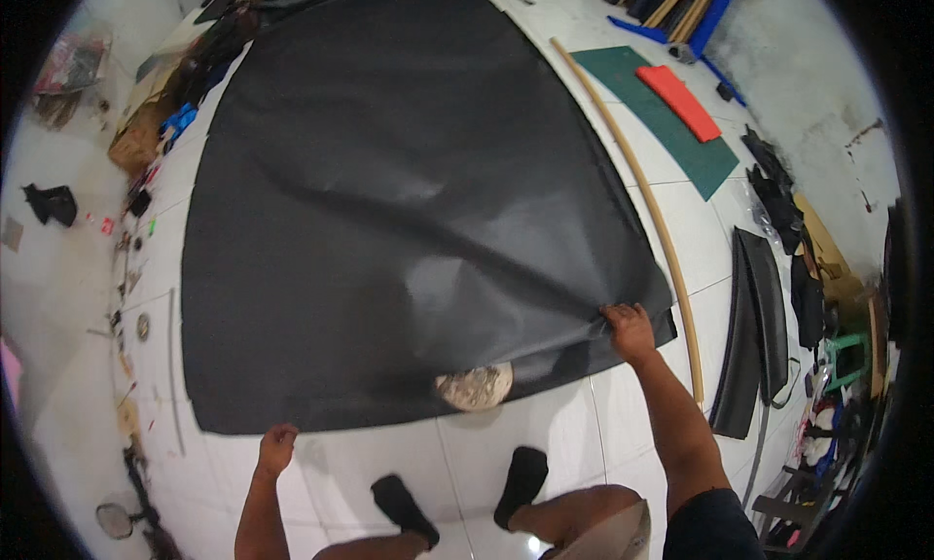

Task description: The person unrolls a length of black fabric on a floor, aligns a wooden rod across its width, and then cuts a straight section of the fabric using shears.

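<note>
A large sheet of black leatherette (321, 239) is spread over the floor, with a raised crease running toward its near right corner. My right hand (630, 333) is closed on the sheet near that corner and lifts a fold of it. At the near left edge, my left hand (278, 447) is closed with its fingertips at the sheet's border, seeming to pinch it. Between my hands, closer to the right one, a round, mottled pale-brown block (475, 387) sits at the near edge, partly covered by the sheet.
A long wooden pole (634, 171) lies along the sheet's right side. Beyond it are a green mat (715, 166) with a red flat piece (678, 103) on it, and black strips (744, 346). Clutter lines both walls. My feet in black socks (522, 482) stand on white tiles.
</note>
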